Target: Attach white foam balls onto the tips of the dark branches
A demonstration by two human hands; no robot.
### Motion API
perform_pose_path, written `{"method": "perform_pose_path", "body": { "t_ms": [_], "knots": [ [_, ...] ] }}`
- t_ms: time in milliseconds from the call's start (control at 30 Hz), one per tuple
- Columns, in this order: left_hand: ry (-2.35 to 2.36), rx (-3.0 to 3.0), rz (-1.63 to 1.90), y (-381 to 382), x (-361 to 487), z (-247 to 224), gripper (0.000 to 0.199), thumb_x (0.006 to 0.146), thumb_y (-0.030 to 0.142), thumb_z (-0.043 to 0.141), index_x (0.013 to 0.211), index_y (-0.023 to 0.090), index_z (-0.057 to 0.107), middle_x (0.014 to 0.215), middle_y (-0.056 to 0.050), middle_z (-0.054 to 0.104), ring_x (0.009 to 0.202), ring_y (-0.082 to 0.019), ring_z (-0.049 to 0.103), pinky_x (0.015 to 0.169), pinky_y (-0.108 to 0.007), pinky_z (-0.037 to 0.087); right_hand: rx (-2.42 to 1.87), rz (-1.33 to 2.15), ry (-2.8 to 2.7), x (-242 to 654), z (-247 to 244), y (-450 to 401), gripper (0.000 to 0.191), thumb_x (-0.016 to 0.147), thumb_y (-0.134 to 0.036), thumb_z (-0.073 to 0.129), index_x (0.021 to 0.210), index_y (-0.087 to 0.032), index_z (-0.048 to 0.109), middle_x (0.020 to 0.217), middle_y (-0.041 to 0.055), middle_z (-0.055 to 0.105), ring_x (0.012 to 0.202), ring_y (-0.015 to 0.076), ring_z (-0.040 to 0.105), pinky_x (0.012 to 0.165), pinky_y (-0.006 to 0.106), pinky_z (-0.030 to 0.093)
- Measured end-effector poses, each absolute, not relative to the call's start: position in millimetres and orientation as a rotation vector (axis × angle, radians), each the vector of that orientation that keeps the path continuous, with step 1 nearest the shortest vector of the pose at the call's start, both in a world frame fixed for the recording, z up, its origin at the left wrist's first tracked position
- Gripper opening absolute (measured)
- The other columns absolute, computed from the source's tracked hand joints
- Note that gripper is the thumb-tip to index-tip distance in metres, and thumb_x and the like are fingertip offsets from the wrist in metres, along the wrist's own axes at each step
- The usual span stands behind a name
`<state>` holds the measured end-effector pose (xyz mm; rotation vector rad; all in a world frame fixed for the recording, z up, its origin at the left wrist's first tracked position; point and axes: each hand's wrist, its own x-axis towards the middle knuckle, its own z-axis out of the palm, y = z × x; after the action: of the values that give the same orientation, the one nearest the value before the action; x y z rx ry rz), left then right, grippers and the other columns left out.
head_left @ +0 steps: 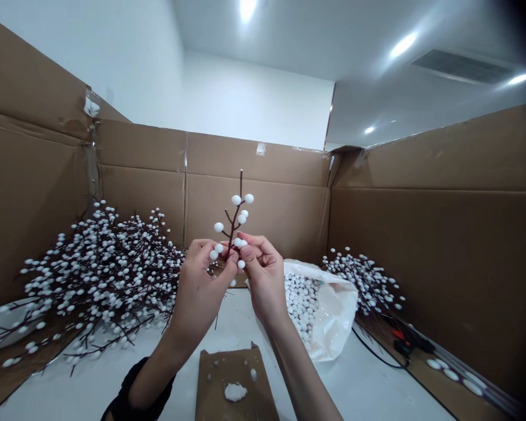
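A brown twig (234, 227) bearing several white balls stands nearly upright in front of me, its bare tip pointing up. My left hand (204, 278) is closed around the lower stem, thumb and fingers pinched together. On the right side of the same twig, my right hand (263, 272) pinches at a white ball (244, 244) low on the stem. The two hands nearly touch, and their fingers hide the bottom of the twig.
A big pile of white-balled branches (114, 269) lies left, a smaller bunch (366, 280) right. Beside my right forearm is a white bag (337, 310) of loose balls. A cardboard piece (236, 374) with a white lump lies in front. Cardboard walls (258, 204) surround the table. A black cable runs right.
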<state>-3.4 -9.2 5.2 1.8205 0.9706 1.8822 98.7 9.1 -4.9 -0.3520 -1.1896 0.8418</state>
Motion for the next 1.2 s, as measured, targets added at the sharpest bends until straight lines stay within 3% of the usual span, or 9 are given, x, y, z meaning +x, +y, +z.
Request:
{"method": "perform_pose_path", "body": {
  "t_ms": [300, 533, 1200],
  "knots": [
    [0.987, 1.87, 1.924, -7.9, -2.2, 3.1, 0.014, 0.08, 0.028, 0.057, 0.07, 0.019, 0.056, 0.083, -0.001, 0.048, 0.074, -0.014, 0.052, 0.062, -0.023, 0.045, -0.381, 0.803, -1.228, 99.7, -4.9, 7.1, 0.019, 0.081, -0.038, 0.067, 0.091, -0.023, 0.069, 0.073, 0.0001, 0.073, 0.064, 0.0139, 0.065, 0.058, 0.026, 0.053],
    [0.989, 1.881, 1.967, -4.3, -0.6, 1.0, 0.01, 0.079, 0.027, 0.058, 0.074, 0.019, 0.058, 0.087, -0.002, 0.051, 0.078, -0.014, 0.054, 0.064, -0.023, 0.045, -0.394, 0.723, -1.241, 98.5, -3.0, 3.7, 0.014, 0.08, -0.035, 0.067, 0.089, -0.023, 0.069, 0.074, 0.0007, 0.074, 0.071, 0.0163, 0.069, 0.064, 0.029, 0.055],
    [0.971, 1.876, 1.999, -7.5, 0.7, -0.5, 0.012, 0.081, 0.028, 0.058, 0.072, 0.019, 0.055, 0.084, -0.001, 0.049, 0.077, -0.013, 0.053, 0.065, -0.024, 0.045, -0.336, 0.814, -1.195, 99.1, -4.8, 4.5, 0.015, 0.081, -0.034, 0.068, 0.089, -0.022, 0.07, 0.069, -0.0012, 0.071, 0.06, 0.0111, 0.063, 0.058, 0.023, 0.051]
  ]
}}
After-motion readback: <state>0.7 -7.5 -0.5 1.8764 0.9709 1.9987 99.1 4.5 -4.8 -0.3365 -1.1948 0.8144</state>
